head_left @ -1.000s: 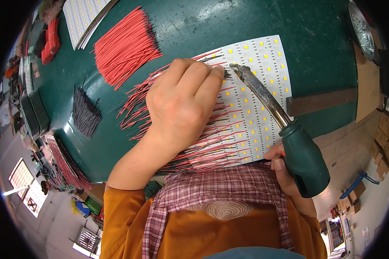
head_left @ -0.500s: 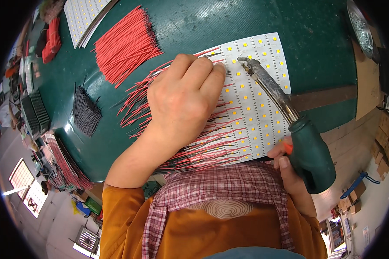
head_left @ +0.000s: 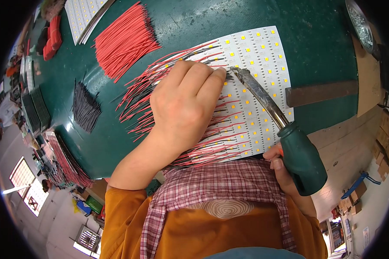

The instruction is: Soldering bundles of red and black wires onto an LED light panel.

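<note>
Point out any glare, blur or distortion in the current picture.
Head view: glare on the green tabletop below the black wires; the lower-left window nearly washed out; fisheye curvature toward a blacked-out rim; green-handled soldering iron free of obvious blur.

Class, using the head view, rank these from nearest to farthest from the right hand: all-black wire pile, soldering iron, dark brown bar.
1. Soldering iron: held in the right hand.
2. Dark brown bar: right of the white sheet.
3. All-black wire pile: over on the left.
</note>
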Motion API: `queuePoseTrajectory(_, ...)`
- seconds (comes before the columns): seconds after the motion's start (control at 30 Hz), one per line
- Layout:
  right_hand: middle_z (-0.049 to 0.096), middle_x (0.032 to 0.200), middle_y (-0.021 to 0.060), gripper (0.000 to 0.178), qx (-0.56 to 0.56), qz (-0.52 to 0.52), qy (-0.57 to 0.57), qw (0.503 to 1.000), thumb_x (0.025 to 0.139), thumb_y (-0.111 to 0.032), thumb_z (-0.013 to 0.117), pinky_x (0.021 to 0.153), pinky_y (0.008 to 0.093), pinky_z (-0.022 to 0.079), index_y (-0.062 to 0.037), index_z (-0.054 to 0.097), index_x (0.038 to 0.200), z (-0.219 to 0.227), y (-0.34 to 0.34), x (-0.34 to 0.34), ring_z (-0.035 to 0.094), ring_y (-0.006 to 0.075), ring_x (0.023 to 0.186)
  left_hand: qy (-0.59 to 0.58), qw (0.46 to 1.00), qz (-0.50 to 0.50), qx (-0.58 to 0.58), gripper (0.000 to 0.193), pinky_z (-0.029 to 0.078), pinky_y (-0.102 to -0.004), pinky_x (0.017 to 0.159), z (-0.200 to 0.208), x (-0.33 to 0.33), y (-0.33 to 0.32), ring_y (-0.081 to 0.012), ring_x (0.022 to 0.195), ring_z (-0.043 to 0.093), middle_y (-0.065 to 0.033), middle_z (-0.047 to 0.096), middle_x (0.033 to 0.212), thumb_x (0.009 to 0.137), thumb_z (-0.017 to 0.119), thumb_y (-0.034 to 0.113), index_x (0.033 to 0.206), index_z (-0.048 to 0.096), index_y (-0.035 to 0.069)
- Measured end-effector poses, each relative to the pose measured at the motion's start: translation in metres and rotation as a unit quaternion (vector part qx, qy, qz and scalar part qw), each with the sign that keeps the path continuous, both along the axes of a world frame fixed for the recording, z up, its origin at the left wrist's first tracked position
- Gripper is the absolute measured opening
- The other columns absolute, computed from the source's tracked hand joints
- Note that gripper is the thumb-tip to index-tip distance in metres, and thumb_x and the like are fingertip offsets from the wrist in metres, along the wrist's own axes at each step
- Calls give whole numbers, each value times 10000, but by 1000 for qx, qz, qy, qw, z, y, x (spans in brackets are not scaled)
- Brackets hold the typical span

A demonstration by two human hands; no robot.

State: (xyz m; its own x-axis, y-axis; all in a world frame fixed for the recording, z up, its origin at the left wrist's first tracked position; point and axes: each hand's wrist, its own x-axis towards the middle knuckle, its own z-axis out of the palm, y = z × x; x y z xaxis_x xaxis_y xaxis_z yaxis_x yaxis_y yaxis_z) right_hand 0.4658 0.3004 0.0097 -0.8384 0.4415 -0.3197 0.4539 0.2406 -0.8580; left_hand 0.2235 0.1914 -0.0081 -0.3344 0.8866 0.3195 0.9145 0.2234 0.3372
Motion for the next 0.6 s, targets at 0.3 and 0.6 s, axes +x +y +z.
queuePoseTrajectory(0.3,711,858,-10,238,43,16,-25,999,721,-26,639,690,312,509,-106,698,937,-3,-4,3,652,203,809,81,997,-9,-3,287,493,-273,541,-8,1,-2,-178,775,594,-21,580,817,644,638,95,924,677,46)
queuePoseTrajectory(0.6,701,859,27,164,-22,-2,7,1000,781,-39,651,676,306,523,-61,666,942,-1,0,0,661,197,762,94,995,-4,-14,288,500,-274,548,-7,0,-2,-183,781,596,-24,577,833,644,634,95,925,670,41)
